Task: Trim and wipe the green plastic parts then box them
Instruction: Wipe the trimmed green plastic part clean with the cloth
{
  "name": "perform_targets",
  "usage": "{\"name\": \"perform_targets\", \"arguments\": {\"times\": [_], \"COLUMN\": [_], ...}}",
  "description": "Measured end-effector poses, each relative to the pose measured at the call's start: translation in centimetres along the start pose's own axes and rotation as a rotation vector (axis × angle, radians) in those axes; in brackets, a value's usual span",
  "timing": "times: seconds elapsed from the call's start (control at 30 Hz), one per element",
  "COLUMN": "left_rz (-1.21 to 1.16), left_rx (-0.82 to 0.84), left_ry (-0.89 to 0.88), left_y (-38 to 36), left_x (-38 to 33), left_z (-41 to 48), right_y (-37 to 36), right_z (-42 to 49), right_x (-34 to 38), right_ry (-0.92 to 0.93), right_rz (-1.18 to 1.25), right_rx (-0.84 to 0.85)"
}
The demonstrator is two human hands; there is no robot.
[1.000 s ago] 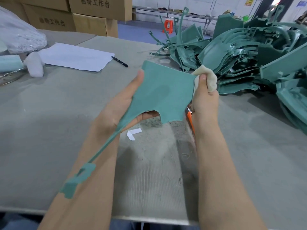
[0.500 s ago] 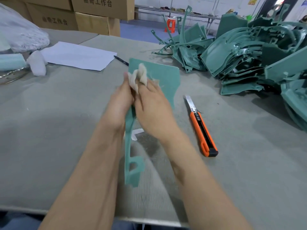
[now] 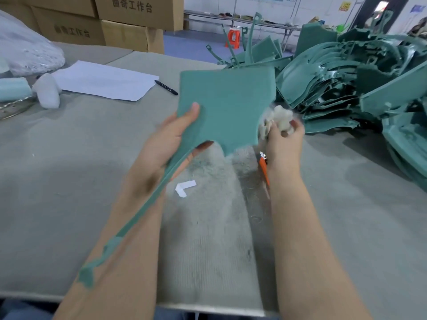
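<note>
Green part (image 3: 226, 107) held up over the table (image 3: 69, 169), cloth (image 3: 280, 116) at its right edge.
The left hand (image 3: 166, 139) grips the part's lower left edge, thumb on its face, with the thin stem slanting down along the forearm. The right hand (image 3: 284, 144), blurred, curls round the wadded white cloth just beside the part. An orange knife (image 3: 264, 167) lies under the right wrist, and a pile (image 3: 346, 88) of green parts sits behind.
</note>
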State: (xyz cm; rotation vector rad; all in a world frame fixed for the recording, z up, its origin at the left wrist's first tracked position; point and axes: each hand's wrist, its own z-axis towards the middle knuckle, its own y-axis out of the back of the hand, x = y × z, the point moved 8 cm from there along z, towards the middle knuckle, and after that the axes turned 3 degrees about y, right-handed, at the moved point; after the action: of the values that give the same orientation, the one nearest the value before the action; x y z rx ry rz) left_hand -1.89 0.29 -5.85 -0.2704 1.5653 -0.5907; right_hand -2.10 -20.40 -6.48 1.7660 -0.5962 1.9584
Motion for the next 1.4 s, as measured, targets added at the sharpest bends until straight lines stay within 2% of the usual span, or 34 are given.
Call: {"name": "perform_targets", "arguments": {"times": [0.07, 0.13, 0.2, 0.27, 0.33, 0.4, 0.47, 0.53, 0.6, 0.7, 0.73, 0.8, 0.87, 0.93, 1.0, 1.07, 1.13, 1.2, 1.27, 1.4], "left_rz": [-0.134, -0.098, -0.082, -0.179, -0.329, -0.293, -0.122, -0.050, -0.019, 0.240, 0.341, 0.530, 0.520, 0.201, -0.116, -0.280, -0.282, -0.271, -0.284, -0.067], "left_rx": [0.041, 0.092, 0.139, 0.116, 0.035, -0.071, -0.126, -0.175, -0.285, -0.451, -0.419, -0.255, -0.098, 0.048, 0.129, 0.061, -0.010, 0.015, 0.103, 0.190], "left_ry": [-0.002, 0.062, 0.097, 0.076, 0.043, -0.011, -0.074, -0.125, -0.182, -0.311, -0.336, -0.326, -0.248, -0.071, 0.022, -0.021, -0.070, -0.070, -0.041, -0.012], "left_y": [-0.4, -1.7, -2.8, -2.8, -1.7, -0.8, -1.0, -0.9, 0.6, 2.4, 1.8, -0.7, -2.8, -4.3, -4.6, -3.0, -1.4, -1.1, -2.1, -4.0], "left_x": [-0.1, 0.9, 1.7, 1.2, 0.6, 0.3, 0.3, 0.2, -0.5, -2.2, -2.4, -1.8, -0.5, 0.4, 0.1, -1.1, -2.0, -2.1, -1.8, -0.7], "left_z": [-0.1, -0.2, -0.4, -0.3, 0.0, 0.2, -0.1, -0.3, -0.4, -0.8, -0.9, -1.0, -1.0, -1.2, -1.7, -1.6, -1.4, -1.5, -1.7, -1.7], "right_y": [-1.6, -3.8, -5.8, -7.0, -6.6, -5.7, -5.6, -6.1, -5.2, -3.3, -3.2, -4.0, -4.7, -5.3, -6.8, -8.8, -10.5, -11.3, -10.5, -5.0], "right_z": [-0.8, -2.2, -4.2, -5.4, -4.9, -4.1, -3.7, -3.9, -3.5, -2.8, -3.0, -4.0, -4.8, -5.2, -6.0, -7.8, -9.5, -9.7, -8.3, -3.0], "right_x": [-0.3, 0.3, 1.8, 2.4, 2.5, 2.3, 1.6, 1.3, 1.4, 2.6, 3.1, 4.2, 4.5, 4.1, 3.3, 2.3, 1.4, 0.8, 0.9, 0.9], "right_ry": [-0.154, -0.095, 0.132, 0.308, 0.271, 0.120, -0.076, -0.187, -0.134, 0.055, 0.143, 0.375, 0.493, 0.414, 0.301, 0.228, 0.192, 0.174, 0.197, 0.140], "right_rz": [0.314, 0.397, 0.158, -0.078, -0.050, 0.177, 0.456, 0.587, 0.487, 0.236, 0.121, -0.191, -0.394, -0.348, -0.207, -0.163, -0.175, -0.187, -0.204, -0.196], "right_rx": [0.052, 0.143, 0.309, 0.453, 0.509, 0.477, 0.448, 0.454, 0.344, 0.193, 0.207, 0.262, 0.278, 0.348, 0.508, 0.672, 0.755, 0.727, 0.611, 0.332]}}
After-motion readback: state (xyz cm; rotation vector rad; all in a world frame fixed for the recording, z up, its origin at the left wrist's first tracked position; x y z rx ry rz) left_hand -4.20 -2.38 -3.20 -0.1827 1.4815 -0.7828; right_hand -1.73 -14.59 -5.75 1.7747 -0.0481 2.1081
